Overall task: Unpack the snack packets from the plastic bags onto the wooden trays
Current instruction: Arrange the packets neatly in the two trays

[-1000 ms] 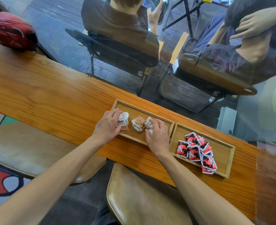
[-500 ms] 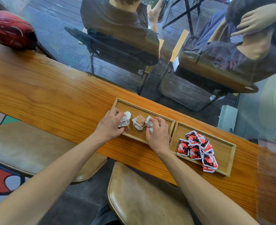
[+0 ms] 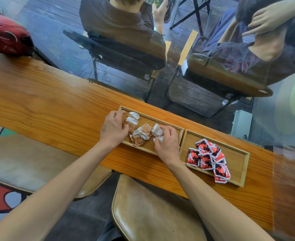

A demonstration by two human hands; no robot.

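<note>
Two wooden trays sit side by side on a long wooden counter point(image 3: 44, 101) that runs along a window, and both hands work over the left tray point(image 3: 162, 120). The left hand point(image 3: 112, 129) lies at that tray's left end with its fingers curled over the edge of a couple of brown packets point(image 3: 131, 121) with white crimped ends; the fingertips touch or pinch the nearest packet, though how firmly cannot be told. The right hand point(image 3: 166, 143) is at the right part of the same tray, its thumb and fingers pinching a crumpled white-and-brown packet point(image 3: 157, 130); a scrap of white wrapper also shows beneath the palm. Between the two hands lie more brown packets point(image 3: 143, 133), overlapping one another on the tray floor, one tilted against the next. The right tray point(image 3: 237, 160) stands just beside the left one, their short ends nearly touching, and it holds a loose pile of red packets point(image 3: 207, 160) with black and white print, gathered toward its near-left part and spilling to the near rim. No plastic bag can be made out on the counter. At the far left end of the counter rests a red helmet point(image 3: 7, 34). Below the counter's near edge are two tan padded stools point(image 3: 153, 211). Beyond the glass two people sit on dark folding chairs point(image 3: 119, 54) on a wooden deck
</note>
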